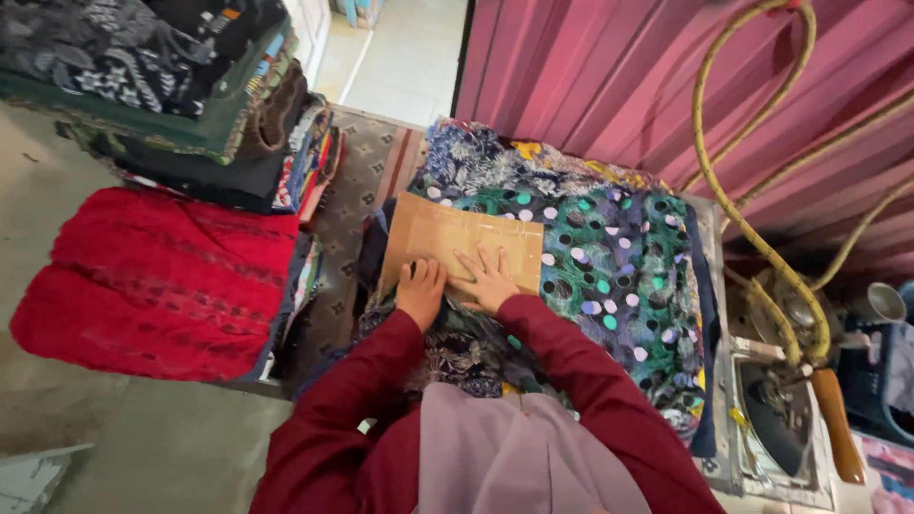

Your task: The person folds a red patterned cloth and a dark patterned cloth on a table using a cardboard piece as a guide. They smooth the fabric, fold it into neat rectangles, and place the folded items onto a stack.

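cardboard sheet (457, 243) | tan, flat rect | lies on dotted green fabric (619, 266) | near edge under hands

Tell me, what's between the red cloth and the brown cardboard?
In the head view, a brown patterned mat lies between the red cloth and the cardboard, plus edges of stacked fabrics.
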